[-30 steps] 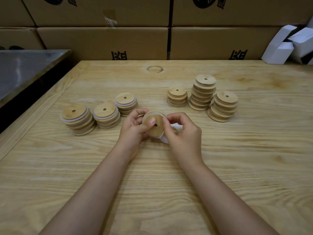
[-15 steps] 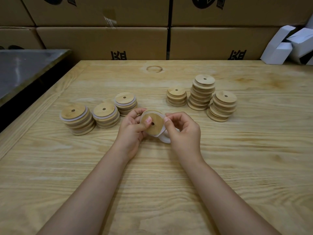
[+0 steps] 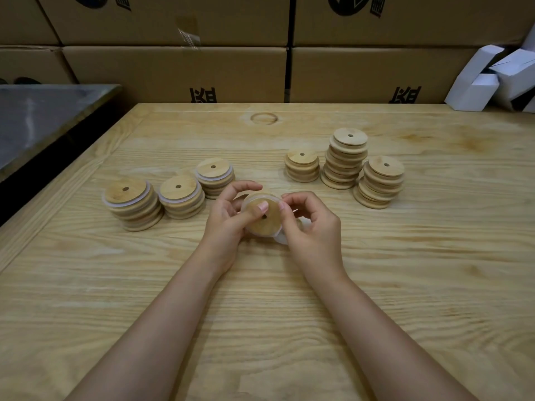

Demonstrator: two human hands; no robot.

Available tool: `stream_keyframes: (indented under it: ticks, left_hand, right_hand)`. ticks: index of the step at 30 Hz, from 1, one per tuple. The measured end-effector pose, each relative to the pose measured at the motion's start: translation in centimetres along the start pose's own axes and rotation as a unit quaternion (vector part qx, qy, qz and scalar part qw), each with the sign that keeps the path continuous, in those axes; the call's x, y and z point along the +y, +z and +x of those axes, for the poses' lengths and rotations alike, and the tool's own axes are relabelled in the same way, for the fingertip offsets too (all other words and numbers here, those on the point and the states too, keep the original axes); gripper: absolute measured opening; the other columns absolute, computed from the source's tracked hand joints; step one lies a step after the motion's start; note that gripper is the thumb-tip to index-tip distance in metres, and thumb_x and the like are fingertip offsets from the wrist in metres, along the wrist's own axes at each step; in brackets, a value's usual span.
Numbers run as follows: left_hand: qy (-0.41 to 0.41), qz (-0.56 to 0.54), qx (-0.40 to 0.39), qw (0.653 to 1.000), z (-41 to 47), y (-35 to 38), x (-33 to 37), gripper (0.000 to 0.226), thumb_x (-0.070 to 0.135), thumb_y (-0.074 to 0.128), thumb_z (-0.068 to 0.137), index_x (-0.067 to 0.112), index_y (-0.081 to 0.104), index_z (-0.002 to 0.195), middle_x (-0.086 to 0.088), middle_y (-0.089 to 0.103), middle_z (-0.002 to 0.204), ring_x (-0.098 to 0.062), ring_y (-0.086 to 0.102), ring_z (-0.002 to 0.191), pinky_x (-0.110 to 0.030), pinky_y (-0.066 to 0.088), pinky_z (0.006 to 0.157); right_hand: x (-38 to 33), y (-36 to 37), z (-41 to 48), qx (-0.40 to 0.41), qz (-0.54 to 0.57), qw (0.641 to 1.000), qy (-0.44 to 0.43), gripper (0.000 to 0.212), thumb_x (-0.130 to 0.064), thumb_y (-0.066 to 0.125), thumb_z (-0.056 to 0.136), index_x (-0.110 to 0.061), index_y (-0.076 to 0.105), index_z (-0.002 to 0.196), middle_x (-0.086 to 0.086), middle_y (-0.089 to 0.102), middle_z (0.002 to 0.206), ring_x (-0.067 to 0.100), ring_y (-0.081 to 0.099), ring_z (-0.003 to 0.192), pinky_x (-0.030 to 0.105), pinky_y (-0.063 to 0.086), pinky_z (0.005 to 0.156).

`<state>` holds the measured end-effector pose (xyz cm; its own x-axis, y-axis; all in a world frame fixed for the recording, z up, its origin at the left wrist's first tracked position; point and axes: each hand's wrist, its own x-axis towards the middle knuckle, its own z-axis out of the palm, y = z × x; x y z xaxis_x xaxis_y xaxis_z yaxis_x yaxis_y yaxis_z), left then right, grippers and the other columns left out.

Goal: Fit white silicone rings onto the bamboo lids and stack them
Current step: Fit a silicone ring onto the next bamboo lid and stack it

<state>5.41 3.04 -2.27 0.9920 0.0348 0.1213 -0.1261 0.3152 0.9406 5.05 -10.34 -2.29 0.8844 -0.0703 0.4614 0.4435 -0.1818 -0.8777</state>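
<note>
The cardboard boxes (image 3: 173, 70) behind the bench (image 3: 405, 270) are closed, so their contents cannot be seen. At mid-bench the left grip (image 3: 228, 218) clasps a round bamboo lid (image 3: 265, 219) tilted on edge. The right grip (image 3: 312, 227) pinches the white ring (image 3: 279, 239), partly stretched round the lid's rim. Ringed stacks (image 3: 181, 196) stand to the left and bare stacks (image 3: 346, 162) to the right, all well back from the near edge.
</note>
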Motion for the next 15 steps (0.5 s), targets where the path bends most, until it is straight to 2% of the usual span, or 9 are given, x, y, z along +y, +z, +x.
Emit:
stream_keyframes:
  ticks: [4,8,15]
  left_hand:
    - [0.028,-0.005,0.022,0.999,0.02,0.18,0.05,0.024,0.004,0.072,0.068,0.019,0.065,0.086,-0.001,0.067,0.079,-0.015,0.062,0.073,-0.032,0.051,0.066]
    - [0.04,-0.016,0.043,0.998,0.16,0.0,0.1,0.019,0.01,0.063,0.069,0.017,0.063,0.087,0.004,0.068,0.075,-0.009,0.064,0.069,-0.023,0.053,0.062]
    - [0.028,-0.013,0.05,0.998,0.19,0.01,0.12,0.019,0.009,0.062,0.069,0.016,0.063,0.087,0.004,0.067,0.078,-0.011,0.063,0.074,-0.034,0.051,0.07]
  right_hand:
    - [0.09,0.21,-0.04,-0.004,-0.056,0.998,-0.039,0.003,-0.009,0.066,0.083,-0.011,0.064,0.084,-0.003,0.065,0.08,0.01,0.06,0.079,0.021,0.046,0.073]
    - [0.29,0.5,-0.1,-0.016,-0.087,0.996,-0.032,0.006,-0.011,0.068,0.081,-0.012,0.064,0.086,-0.003,0.065,0.084,0.009,0.059,0.081,0.022,0.045,0.073]
    - [0.39,0.6,0.05,0.004,-0.046,0.999,0.012,0.01,-0.008,0.068,0.082,-0.018,0.064,0.08,-0.01,0.064,0.077,0.001,0.059,0.076,0.015,0.044,0.07]
